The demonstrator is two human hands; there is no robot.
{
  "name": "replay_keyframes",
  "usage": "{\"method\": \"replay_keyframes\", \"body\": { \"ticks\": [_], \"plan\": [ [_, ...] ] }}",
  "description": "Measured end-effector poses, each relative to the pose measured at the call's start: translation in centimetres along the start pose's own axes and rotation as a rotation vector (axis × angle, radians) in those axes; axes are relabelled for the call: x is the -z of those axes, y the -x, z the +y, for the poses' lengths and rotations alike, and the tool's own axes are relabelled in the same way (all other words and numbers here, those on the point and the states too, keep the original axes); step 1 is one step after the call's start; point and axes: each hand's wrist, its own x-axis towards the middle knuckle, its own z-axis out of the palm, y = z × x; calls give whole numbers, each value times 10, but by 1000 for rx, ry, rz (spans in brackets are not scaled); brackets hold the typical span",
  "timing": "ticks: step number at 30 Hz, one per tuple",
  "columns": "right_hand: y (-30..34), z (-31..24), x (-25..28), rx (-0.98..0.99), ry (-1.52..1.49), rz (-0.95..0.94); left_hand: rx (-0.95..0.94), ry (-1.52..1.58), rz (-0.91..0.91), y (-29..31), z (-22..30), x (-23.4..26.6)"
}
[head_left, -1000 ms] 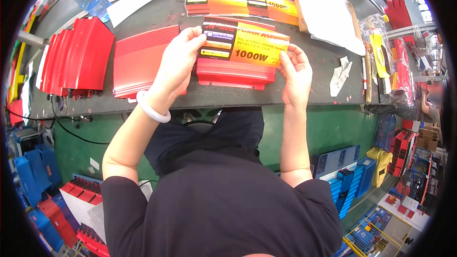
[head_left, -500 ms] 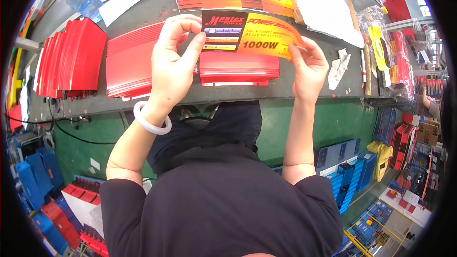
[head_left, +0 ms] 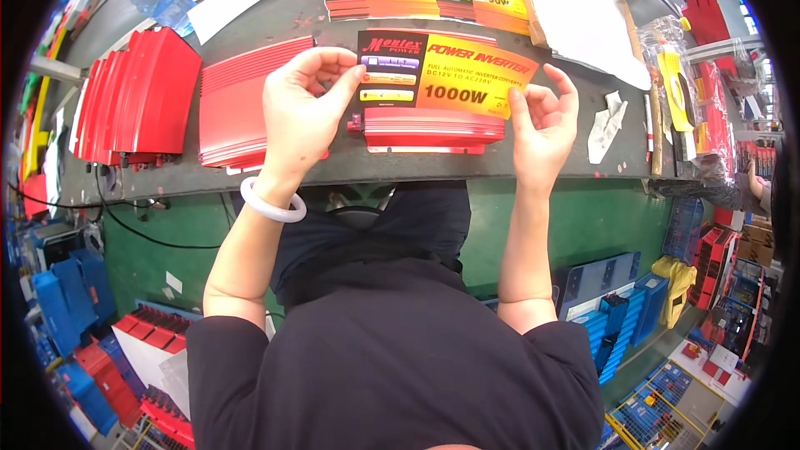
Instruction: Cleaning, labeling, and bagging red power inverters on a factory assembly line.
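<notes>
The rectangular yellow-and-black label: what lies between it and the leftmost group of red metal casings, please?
The head view shows a ribbed red metal casing, with the left hand over its right part.

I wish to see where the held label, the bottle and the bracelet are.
Held label (head_left: 448,75): head view, its printed middle.
Bottle (head_left: 162,2): head view, its clear side.
Bracelet (head_left: 267,210): head view, its near band.

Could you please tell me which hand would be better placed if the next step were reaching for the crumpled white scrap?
Probably the right hand: the scrap lies just to its right. The left hand is farther off, pinching the left edge of the label.
</notes>
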Motion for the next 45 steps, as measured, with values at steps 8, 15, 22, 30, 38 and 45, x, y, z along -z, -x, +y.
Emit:
{"method": "replay_keyframes", "body": {
  "ticks": [8,15,22,30,38,45],
  "plan": [
    [5,6,1,-82,100,-24,56,-164,-114,-2,-2,-1],
    [3,8,-1,-68,112,-54,61,-249,-174,-5,-12,5],
    [0,7,0,-70,109,-87,55,-258,-211,-6,-12,4],
    [-1,10,2,-76,103,-112,7,-343,-212,-6,-16,4],
    [-2,9,2,-96,67,-118,5,-401,-222,-7,-16,5],
    [-4,9,4,-94,41,-129,15,-385,-230,-6,-18,5]
  ]
}}
